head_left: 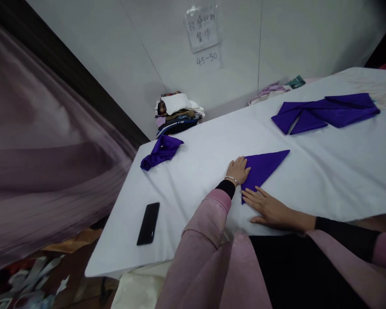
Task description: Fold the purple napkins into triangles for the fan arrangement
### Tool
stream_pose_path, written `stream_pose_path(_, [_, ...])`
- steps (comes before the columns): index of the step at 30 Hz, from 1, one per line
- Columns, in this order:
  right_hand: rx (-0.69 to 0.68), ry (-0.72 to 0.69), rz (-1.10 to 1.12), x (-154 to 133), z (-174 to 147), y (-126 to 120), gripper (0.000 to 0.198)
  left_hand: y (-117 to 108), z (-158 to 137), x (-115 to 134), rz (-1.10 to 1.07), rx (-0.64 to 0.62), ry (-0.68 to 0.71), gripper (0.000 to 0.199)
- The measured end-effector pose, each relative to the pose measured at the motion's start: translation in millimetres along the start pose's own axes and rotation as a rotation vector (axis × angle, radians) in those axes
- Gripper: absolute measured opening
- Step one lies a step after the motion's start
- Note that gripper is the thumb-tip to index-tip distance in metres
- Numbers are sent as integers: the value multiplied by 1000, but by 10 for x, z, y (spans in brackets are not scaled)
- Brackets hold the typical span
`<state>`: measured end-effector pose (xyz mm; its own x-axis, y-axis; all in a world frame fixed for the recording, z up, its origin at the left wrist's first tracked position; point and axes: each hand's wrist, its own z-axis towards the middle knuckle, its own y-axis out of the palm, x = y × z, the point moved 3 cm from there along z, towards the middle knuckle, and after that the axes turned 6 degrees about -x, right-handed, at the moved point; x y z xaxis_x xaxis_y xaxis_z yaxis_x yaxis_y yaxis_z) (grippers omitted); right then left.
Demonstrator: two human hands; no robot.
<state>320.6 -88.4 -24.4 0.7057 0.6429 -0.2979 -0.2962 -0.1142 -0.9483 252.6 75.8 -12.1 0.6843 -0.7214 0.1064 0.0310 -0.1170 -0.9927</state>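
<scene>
A purple cloth napkin (263, 166), folded into a triangle, lies on the white-covered table (206, 154) in front of me. Its long point reaches to the right. My left hand (239, 170) rests flat on the napkin's left edge, fingers extended. At the lower corner my right hand (267, 207) lies with its fingers stretched out over the cloth. Both palms face down, and part of the napkin is hidden beneath them.
Several folded purple napkins (328, 112) lie at the back right. A crumpled purple cloth (162, 151) is at the left, with a black phone (148, 224) nearer me. Stacked fabrics (176, 113) stand by the wall, below a handwritten sign (202, 29). A curtain (51, 141) hangs at left.
</scene>
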Motion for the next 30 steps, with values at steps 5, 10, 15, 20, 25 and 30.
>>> stream_pose_path(5, [-75, -67, 107, -73, 28, -30, 75, -18, -19, -7, 6, 6, -4, 52])
stream_pose_path(10, [-102, -97, 228, -151, 69, -147, 77, -22, -27, -37, 25, -3, -2, 52])
stream_pose_path(15, [-67, -140, 262, -171, 85, -205, 75, -6, -18, -69, 51, 0, -1, 51])
stream_pose_path(20, [-92, -201, 307, -248, 113, -258, 68, 1, -8, -87, 72, 3, -3, 51])
stream_pose_path(25, [-125, -290, 322, -437, 153, -338, 55, -15, -9, -91, 77, -10, -7, 50])
stream_pose_path(30, [27, -195, 204, -103, 129, -460, 67, -39, -15, -81, 70, -23, -13, 50])
